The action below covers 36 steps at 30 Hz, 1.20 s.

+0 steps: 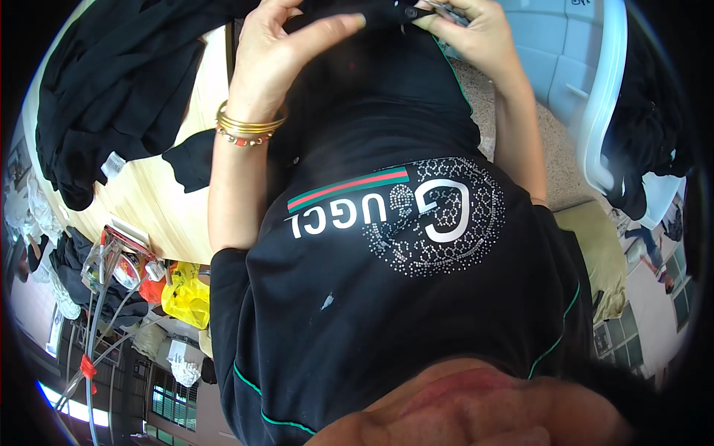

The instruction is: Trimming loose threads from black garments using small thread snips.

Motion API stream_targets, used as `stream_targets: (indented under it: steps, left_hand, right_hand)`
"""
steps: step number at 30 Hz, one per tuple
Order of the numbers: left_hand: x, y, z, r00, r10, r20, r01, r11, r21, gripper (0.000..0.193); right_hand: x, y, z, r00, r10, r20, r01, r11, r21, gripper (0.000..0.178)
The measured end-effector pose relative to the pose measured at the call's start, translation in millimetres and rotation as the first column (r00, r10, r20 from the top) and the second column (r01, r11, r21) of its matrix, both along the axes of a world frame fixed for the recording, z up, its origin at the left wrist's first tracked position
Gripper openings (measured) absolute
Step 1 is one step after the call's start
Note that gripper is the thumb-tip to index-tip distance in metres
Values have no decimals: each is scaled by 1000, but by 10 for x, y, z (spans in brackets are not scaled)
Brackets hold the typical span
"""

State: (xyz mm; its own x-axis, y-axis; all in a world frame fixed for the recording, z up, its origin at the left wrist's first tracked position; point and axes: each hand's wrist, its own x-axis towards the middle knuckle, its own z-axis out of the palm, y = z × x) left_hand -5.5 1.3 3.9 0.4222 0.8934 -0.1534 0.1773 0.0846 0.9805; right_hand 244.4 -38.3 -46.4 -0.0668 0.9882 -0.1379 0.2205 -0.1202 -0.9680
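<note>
At the top of the head view, my left hand [286, 48], with bracelets at its wrist, has its thumb laid along black cloth [383, 16]; its other fingers are partly out of frame. My right hand [480, 37] pinches the right end of that cloth between thumb and finger, beside a small round dark button-like piece [411, 13]. A small silver metal tool [449, 13] sits inside the right hand; its kind is mostly hidden by the fingers. Both hands are above my lap, over my dark clothing.
On the left, a pale wooden tabletop [160, 204] bears a heap of black cloth [111, 89]. A light blue plastic tub [599, 126] stands close on the right, with dark fabric [651, 126] beyond its rim. Past the table are a yellow plastic bag [186, 297] and hanging cables [89, 334].
</note>
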Motion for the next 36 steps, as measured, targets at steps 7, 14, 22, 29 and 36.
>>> stream_targets:
  steps: [7,14,22,29,36]
  left_hand:
    - [114,-2,106,875,-158,-459,357,850,389,35]
    - [197,-56,-57,962,-94,255,96,995,4,24]
    - [18,-84,-273,929,188,320,-14,879,-477,24]
    - [-17,-76,-291,808,452,378,5,636,-772,22]
    - [4,-75,-314,735,483,476,186,531,-827,24]
  right_hand:
    - [209,123,392,976,113,-184,-156,958,-241,3]
    - [139,271,102,620,545,-564,-270,823,500,4]
    - [28,106,618,996,20,-90,-17,999,34,11]
    - [-69,-54,719,963,30,268,-147,890,431,42]
    - [-143,-66,550,959,53,277,-187,855,484,45]
